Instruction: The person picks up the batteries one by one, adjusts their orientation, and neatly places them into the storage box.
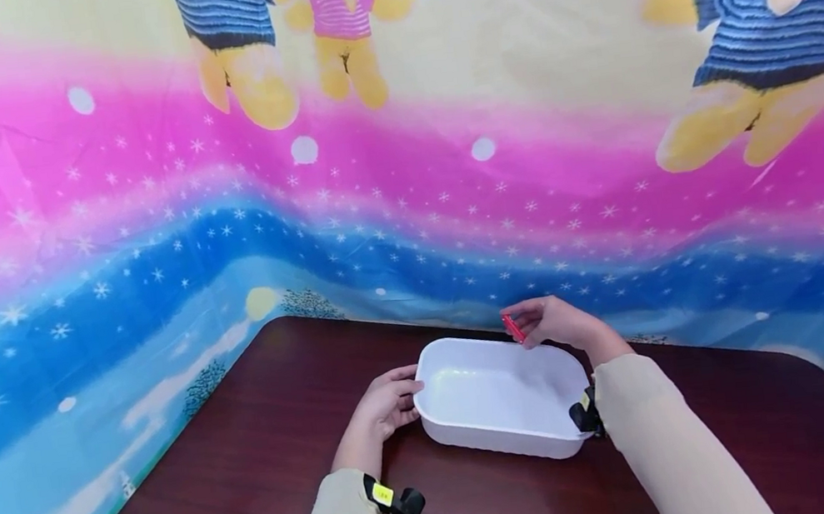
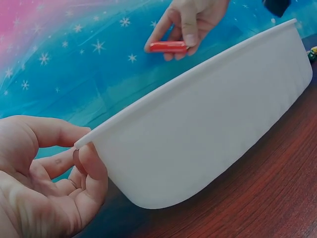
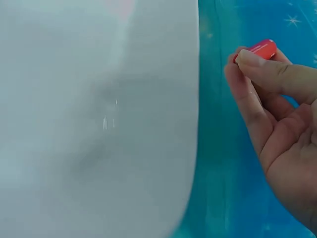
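A white plastic basin (image 1: 502,440) with rounded corners stands on the dark table, its inside bare. At its left end my left hand (image 1: 389,402) pinches the rim, thumb and fingers on either side, as the left wrist view shows of the basin wall (image 2: 198,129). Over the basin's far rim, toward the right, my right hand (image 1: 558,321) holds a small red cylinder (image 1: 513,328) between thumb and fingers. White print runs along the red cylinder (image 3: 262,49) in the right wrist view; its exact kind is unclear.
The dark wooden table (image 1: 250,441) reaches back to a printed cloth (image 1: 380,235) with snowflakes and bears. Small green and yellow things (image 2: 312,53) show partly beyond the basin's far end in the left wrist view. Black cameras (image 1: 400,501) sit on both wrists.
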A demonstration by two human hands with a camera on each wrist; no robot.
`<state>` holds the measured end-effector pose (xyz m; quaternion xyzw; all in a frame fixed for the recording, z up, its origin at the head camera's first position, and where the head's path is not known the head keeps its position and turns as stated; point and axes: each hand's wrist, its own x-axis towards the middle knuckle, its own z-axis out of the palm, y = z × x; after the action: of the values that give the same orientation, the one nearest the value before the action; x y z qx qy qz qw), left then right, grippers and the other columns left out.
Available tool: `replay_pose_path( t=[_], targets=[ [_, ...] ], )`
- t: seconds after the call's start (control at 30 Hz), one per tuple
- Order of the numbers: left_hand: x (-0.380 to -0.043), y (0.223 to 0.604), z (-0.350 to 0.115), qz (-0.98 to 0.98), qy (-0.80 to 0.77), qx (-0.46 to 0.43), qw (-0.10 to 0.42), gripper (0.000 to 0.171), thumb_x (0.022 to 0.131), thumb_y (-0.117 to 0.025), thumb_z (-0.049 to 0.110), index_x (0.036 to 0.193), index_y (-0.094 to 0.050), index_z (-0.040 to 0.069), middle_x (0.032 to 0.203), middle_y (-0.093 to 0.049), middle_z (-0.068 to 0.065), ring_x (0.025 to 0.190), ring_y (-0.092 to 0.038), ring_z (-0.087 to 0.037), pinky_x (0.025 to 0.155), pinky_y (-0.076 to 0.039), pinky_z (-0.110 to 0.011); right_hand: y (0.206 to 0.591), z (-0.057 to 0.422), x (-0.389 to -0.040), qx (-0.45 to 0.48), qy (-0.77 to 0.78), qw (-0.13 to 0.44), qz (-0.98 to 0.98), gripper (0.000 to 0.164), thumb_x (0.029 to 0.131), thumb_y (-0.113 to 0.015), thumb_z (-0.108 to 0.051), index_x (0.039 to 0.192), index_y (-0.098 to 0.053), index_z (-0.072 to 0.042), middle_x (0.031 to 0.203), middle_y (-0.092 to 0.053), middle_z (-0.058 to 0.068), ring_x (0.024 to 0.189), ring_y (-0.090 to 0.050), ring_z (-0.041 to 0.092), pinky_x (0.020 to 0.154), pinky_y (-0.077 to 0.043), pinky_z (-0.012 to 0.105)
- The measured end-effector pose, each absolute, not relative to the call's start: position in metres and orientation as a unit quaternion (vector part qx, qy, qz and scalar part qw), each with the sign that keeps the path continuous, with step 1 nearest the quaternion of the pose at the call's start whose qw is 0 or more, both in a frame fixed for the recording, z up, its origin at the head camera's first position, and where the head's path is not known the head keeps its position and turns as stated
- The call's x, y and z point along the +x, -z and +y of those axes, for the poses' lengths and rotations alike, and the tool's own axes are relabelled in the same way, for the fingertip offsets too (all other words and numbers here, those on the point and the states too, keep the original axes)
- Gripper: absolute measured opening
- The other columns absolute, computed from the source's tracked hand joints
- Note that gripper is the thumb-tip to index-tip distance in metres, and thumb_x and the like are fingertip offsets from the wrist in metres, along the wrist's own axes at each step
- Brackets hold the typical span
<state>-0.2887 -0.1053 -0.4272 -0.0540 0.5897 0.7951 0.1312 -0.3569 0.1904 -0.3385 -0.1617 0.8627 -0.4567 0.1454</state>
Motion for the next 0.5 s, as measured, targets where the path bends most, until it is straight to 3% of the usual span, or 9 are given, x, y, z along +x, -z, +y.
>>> replay_pose_path(
  t=[0.27,0.5],
  targets=[
    [-0.289,0.428,-0.107,0.598,-0.790,-0.049,0.128,0.046,0.085,-0.059,0.004,0.129,-0.048,0.001,0.099,-0.060,-0.012,0.068,-0.058,-0.015,0.055,-0.049,-0.025,0.354,0.166,-0.370,-0.226,0.448,0.166,0.849,0.060,0.075,-0.069,0.009,0.130,-0.052,-0.006,0.112,-0.059,0.017,0.100,-0.058,0.027,0.077,-0.053,0.037],
    [-0.293,0.427,-0.105,0.608,-0.782,-0.042,0.127,0.045,0.086,-0.058,0.003,0.129,-0.046,0.001,0.098,-0.058,-0.013,0.069,-0.057,-0.016,0.055,-0.050,-0.025,0.365,0.145,-0.375,-0.263,0.383,0.185,0.866,0.057,0.074,-0.072,0.006,0.127,-0.055,-0.006,0.101,-0.060,0.008,0.091,-0.058,0.022,0.074,-0.053,0.033]
  ],
)
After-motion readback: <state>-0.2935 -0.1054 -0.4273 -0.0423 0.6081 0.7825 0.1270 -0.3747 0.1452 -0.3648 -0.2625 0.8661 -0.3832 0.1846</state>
